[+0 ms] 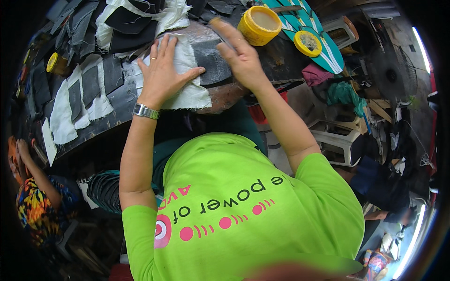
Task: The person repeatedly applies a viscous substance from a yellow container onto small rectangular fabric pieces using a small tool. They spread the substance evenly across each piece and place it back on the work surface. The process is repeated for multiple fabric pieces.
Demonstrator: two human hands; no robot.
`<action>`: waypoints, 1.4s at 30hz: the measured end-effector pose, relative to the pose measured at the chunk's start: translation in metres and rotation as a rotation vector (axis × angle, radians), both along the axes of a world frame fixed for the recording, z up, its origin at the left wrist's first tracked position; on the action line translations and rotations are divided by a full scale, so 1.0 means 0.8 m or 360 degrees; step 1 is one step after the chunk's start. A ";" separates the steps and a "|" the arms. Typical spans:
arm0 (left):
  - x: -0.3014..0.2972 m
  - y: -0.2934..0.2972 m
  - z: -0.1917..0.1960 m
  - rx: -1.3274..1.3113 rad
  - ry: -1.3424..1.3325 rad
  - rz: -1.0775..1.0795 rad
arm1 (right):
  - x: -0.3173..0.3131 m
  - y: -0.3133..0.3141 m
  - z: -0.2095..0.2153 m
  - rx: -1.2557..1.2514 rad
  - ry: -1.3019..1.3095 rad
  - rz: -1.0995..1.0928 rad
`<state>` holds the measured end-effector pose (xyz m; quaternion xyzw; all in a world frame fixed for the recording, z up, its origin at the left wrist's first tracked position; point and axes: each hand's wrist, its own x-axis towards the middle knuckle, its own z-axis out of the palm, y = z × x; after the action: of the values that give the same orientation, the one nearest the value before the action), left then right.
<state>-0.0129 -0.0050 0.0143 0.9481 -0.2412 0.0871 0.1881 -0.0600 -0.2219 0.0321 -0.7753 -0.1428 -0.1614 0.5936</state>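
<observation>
My left hand lies flat with fingers spread on a white frayed cloth, holding it down against the work surface. Just right of it is a black sheet piece, partly beside the cloth. Above that piece hovers my right hand, slightly blurred. Between its thumb and fingers shows a thin grey strip, whose kind I cannot make out. Close to the right hand stands an open yellow tub with a pale, tan content.
White cloth strips with black pieces lie at left, near a small yellow-lidded jar. A smeared yellow lid rests on teal patterned sheets. Another person sits at far left. White plastic stools and a fan stand right.
</observation>
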 end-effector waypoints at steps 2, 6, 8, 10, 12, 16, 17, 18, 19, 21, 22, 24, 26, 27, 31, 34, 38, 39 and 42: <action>-0.005 -0.002 0.000 0.0062 -0.0042 0.0013 | -0.007 -0.011 0.002 0.0007 0.0129 -0.0198; -0.016 -0.008 -0.003 -0.0017 -0.0069 0.0001 | -0.009 -0.017 -0.002 -0.0337 0.0235 -0.0320; -0.017 -0.015 -0.005 -0.0130 -0.0128 0.0018 | -0.012 -0.014 -0.005 -0.0272 0.0215 -0.0244; -0.018 -0.019 -0.008 -0.0288 -0.0125 0.0016 | -0.013 -0.013 -0.008 -0.0204 0.0169 -0.0209; -0.019 -0.023 -0.011 -0.0435 -0.0051 -0.0003 | -0.014 -0.013 -0.009 -0.0151 0.0275 -0.0182; -0.028 -0.022 -0.012 -0.0337 -0.0054 0.0012 | -0.011 -0.018 -0.004 -0.0034 0.0423 -0.0170; -0.029 -0.022 -0.012 -0.0375 -0.0045 0.0007 | -0.009 -0.019 -0.003 -0.0051 0.0444 -0.0159; -0.030 -0.022 -0.011 -0.0397 -0.0037 0.0005 | -0.008 -0.020 0.000 -0.0071 0.0460 -0.0146; -0.030 -0.021 -0.010 -0.0391 0.0014 0.0010 | -0.005 -0.019 0.003 -0.0094 0.0473 -0.0135; -0.032 -0.020 -0.010 -0.0611 0.0010 -0.0007 | -0.006 -0.017 0.012 0.0179 0.0599 -0.0093; -0.033 -0.017 -0.011 -0.0728 0.0046 -0.0015 | -0.007 -0.014 0.017 0.0366 0.0577 -0.0043; -0.032 -0.010 -0.012 -0.0976 0.0046 -0.0028 | -0.009 -0.008 0.035 0.0647 0.0609 0.0024; -0.033 0.001 -0.013 -0.1243 -0.0019 -0.0041 | -0.013 0.002 0.056 0.0590 0.0465 0.0076; -0.035 0.008 -0.014 -0.1332 -0.0002 -0.0015 | -0.017 0.010 0.067 0.0577 0.0419 0.0055; -0.047 0.045 -0.011 -0.1854 0.0218 0.0078 | -0.020 0.048 0.123 0.0276 -0.0068 0.0336; -0.069 0.073 0.000 -0.2586 0.0626 0.0126 | -0.023 0.084 0.158 0.0228 -0.0201 0.0418; -0.097 0.140 0.020 -0.2818 0.0835 0.0010 | 0.004 0.129 0.162 0.0518 -0.0042 0.0688; -0.099 0.163 0.025 -0.2751 0.0741 -0.0045 | 0.015 0.138 0.153 0.0618 0.0024 0.0715; -0.070 0.238 0.039 -0.2263 0.0501 0.0350 | 0.042 0.173 0.098 0.0668 0.0193 0.0520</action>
<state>-0.0685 0.1854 0.0453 0.6171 -0.0001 0.1038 0.7800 -0.0265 -0.0839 0.1102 -0.6103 -0.1936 -0.0427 0.7670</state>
